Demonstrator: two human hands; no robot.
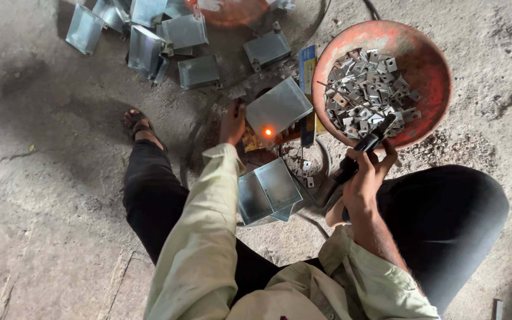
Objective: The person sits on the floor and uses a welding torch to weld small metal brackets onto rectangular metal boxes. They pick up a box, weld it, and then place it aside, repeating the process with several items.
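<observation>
Right hand (367, 169) gripping black tool (360, 153), tip over bracket bowl (431, 65)

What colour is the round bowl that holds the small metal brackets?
The bowl is reddish orange, worn and dusty, as the head view shows; the brackets in it are silvery grey.

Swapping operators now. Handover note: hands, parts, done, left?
Left hand: steadies a folded grey sheet-metal box, where an orange glow shows on its near edge.
Right hand: grips a black-handled tool, tip at the round red pan of small metal brackets.
Done, seemingly: similar boxes piled at top left.
Left: one open box lies between the knees.
</observation>
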